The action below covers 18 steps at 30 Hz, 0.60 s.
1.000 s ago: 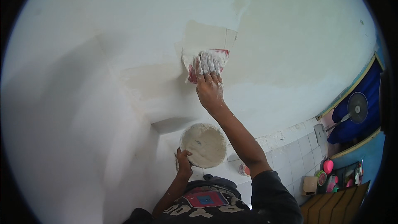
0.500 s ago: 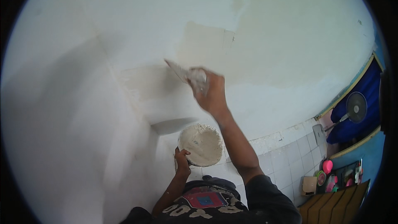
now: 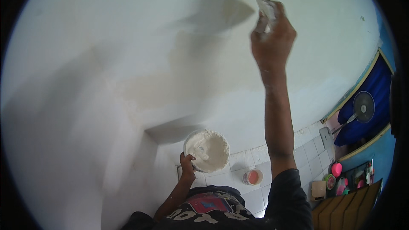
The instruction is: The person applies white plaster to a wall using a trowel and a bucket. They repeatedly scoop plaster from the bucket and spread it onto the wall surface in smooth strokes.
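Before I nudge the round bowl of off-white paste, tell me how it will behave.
The bowl is likely heavy, given the lumpy paste inside. It may tip when bumped, since the left hand grips it at one side.

Open gap between bowl (image 3: 226,153) and forearm (image 3: 279,115)

Over at my 3 o'clock I've got a grey fan (image 3: 364,107) in front of a blue curtain (image 3: 381,85), with a strip of blue wall (image 3: 377,147) just below. Down around 4 o'clock I'm seeing a bright pink round thing (image 3: 336,169), a beige box (image 3: 318,188) and a brown striped panel (image 3: 343,209), kinda crammed together. At 5 o'clock there's a little white tub (image 3: 252,177), orangey-pink inside, pale tiles (image 3: 257,198) around it.
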Tool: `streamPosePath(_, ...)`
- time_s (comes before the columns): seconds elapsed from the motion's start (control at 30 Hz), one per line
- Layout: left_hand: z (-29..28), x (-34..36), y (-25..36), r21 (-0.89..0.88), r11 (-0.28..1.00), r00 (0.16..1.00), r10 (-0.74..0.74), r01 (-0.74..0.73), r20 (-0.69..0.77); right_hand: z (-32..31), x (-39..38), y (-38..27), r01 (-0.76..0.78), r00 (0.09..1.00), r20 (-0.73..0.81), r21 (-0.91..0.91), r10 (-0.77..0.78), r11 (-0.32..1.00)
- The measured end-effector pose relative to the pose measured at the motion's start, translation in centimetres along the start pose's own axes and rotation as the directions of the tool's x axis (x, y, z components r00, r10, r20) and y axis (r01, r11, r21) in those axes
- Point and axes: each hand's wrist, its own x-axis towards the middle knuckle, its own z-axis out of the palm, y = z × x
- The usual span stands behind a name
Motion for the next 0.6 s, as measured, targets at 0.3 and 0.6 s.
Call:
streamPosePath(0.3, -0.7, 0.2, 0.0, 0.011, 1.0, 1.0, -0.01, 0.01, -0.014, 4.4, -13.2, -1.0, -0.088, 0.803, 0.591, -0.014, 0.079, 0.996)
streamPosePath(0.6, -0.6, -0.9, 0.0, 0.036, 0.999, 0.999, -0.025, 0.026, -0.033, 1.0, -20.2, -4.2, -0.228, 0.71, 0.685, 0.004, 0.163, 0.974)
